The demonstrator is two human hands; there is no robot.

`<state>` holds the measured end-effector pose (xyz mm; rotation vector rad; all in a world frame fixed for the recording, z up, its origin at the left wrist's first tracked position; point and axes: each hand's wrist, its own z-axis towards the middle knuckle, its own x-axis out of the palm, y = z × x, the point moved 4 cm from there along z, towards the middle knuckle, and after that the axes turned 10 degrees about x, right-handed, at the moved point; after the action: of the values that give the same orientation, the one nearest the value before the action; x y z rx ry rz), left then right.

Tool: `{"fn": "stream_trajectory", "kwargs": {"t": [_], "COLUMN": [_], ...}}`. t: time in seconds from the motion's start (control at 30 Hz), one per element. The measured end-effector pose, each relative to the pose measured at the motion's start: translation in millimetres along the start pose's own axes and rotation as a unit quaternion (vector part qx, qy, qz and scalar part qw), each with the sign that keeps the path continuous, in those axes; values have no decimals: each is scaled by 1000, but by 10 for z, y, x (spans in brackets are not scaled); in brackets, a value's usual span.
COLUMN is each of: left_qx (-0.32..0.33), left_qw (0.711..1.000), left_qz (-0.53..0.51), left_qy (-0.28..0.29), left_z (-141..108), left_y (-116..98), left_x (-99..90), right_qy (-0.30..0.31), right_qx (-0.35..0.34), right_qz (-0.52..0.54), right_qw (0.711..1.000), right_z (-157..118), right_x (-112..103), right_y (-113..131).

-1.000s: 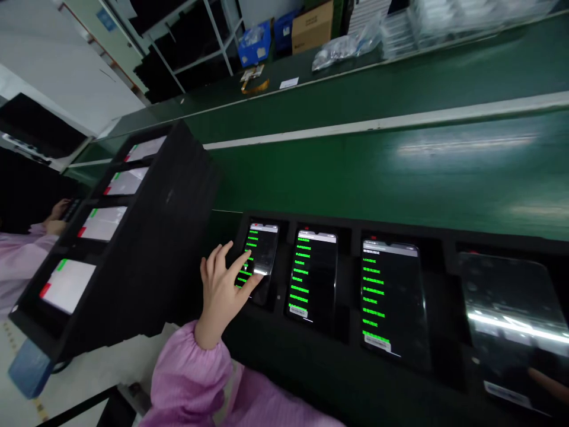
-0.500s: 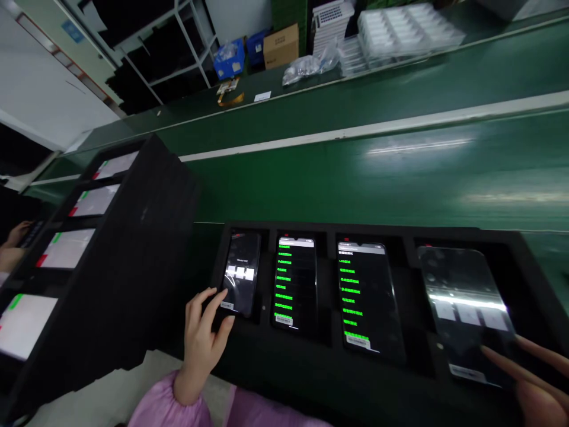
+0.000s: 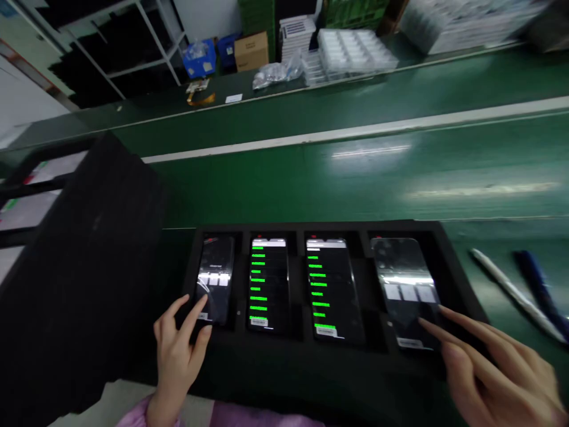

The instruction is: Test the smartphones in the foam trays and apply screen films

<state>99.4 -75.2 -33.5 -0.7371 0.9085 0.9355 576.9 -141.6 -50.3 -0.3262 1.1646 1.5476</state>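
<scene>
Left hand [image 3: 175, 350]: your fingers are spread loosely and grip nothing; the index fingertip is over the lower part of the leftmost phone [image 3: 220, 299], though I cannot tell whether it presses the glass.
Right hand [image 3: 502, 370]: your fingers are stretched out, also gripping nothing, two fingertips at the lower right of the rightmost phone [image 3: 405, 305]; contact is unclear.
Phones: all four lie in a row before you, each in its own slot of the black tray [image 3: 296, 227] on the green bench [image 3: 267, 190].
Screens: both outer phones show white boxes on dark; the second phone [image 3: 275, 290] and third phone [image 3: 340, 290] show green lines.
Your right: a white pen [image 3: 515, 290] and a blue pen [image 3: 539, 287] lie beside the tray.
Your left: a tall black stack [image 3: 102, 255] bears white-screened phones.
</scene>
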Motion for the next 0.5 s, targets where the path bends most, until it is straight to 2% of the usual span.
{"fn": "stream_trajectory", "kwargs": {"t": [0.1,0.3,0.5], "left_qx": [19,39,71], "left_qw": [1000,999,997], "left_qz": [0,9,20], "left_qy": [-7,-16,-16], "left_z": [-21,-62,-178], "left_y": [4,24,247], "left_x": [14,49,148], "right_qy": [-11,3,3], "right_qx": [-60,-70,-60], "right_qz": [-34,-46,-53], "right_qw": [998,996,997], "right_z": [41,70,69], "right_x": [-41,-74,-82], "right_y": [134,205,224]}}
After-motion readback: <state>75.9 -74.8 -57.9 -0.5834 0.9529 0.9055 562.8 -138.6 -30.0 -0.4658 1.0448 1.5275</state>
